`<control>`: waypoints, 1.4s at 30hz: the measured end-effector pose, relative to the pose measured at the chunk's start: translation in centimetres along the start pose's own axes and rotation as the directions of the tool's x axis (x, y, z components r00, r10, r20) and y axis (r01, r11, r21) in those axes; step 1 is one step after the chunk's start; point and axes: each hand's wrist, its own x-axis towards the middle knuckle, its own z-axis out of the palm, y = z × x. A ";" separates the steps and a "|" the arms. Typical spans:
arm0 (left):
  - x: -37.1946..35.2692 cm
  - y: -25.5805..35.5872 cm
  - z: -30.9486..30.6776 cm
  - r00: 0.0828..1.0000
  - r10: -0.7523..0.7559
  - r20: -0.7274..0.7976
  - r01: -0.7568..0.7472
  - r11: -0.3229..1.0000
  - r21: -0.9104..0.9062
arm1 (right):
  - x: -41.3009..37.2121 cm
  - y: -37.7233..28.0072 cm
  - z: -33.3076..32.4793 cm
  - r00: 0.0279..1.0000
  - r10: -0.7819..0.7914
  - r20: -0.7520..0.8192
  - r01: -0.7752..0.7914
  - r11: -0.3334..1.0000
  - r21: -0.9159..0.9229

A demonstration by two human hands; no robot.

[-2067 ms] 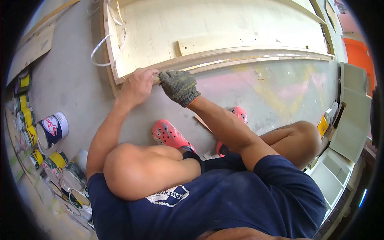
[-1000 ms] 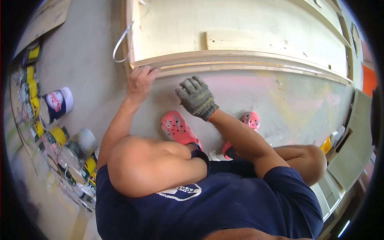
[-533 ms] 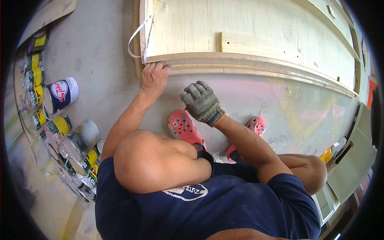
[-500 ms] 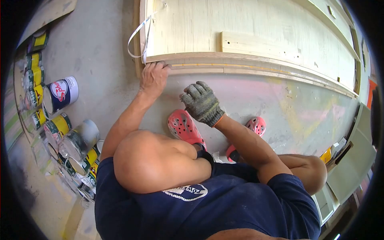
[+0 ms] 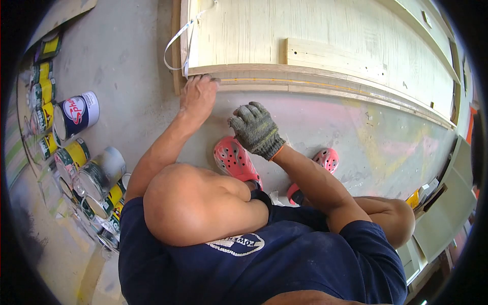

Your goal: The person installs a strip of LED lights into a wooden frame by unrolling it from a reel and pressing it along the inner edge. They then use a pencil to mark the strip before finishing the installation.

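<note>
My bare left hand (image 5: 199, 96) rests at the left end of the long wooden edge strip (image 5: 254, 87) of a pale wooden panel (image 5: 244, 35). Its fingers are bent over the strip; what they hold, if anything, is hidden. A thin yellow-orange line runs along the groove from there to the right. Just above this hand, a white strap (image 5: 175, 39) loops out from the panel's corner. My right hand (image 5: 256, 129), in a grey knitted glove, hangs over the floor below the panel with its fingers curled. Whatever lies inside the curl cannot be seen.
Several paint cans stand on the left, among them a blue and white one (image 5: 82, 114). Two red clogs (image 5: 235, 156) are on the grey floor beneath me. A small board (image 5: 330, 58) lies on the panel. Pale green panels (image 5: 445, 208) are at the right.
The view has shifted slightly, so the panel and cans appear a little displaced. Both hands keep nearly the same pose and place.
</note>
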 end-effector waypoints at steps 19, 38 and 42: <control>0.4 0.2 0.1 0.999 -0.013 0.037 0.013 1.000 -0.018 | 4.5 -0.5 -0.8 0.981 0.190 -0.027 -0.192 0.972 -0.133; 0.3 -0.6 1.1 0.998 0.027 -0.049 -0.027 1.000 0.003 | 6.2 3.3 -1.3 0.939 0.327 0.109 -0.262 0.883 -0.390; 0.6 0.3 0.2 1.000 -0.018 0.006 0.018 1.000 -0.025 | 3.5 5.5 -7.1 0.877 0.428 0.217 -0.312 0.852 -0.421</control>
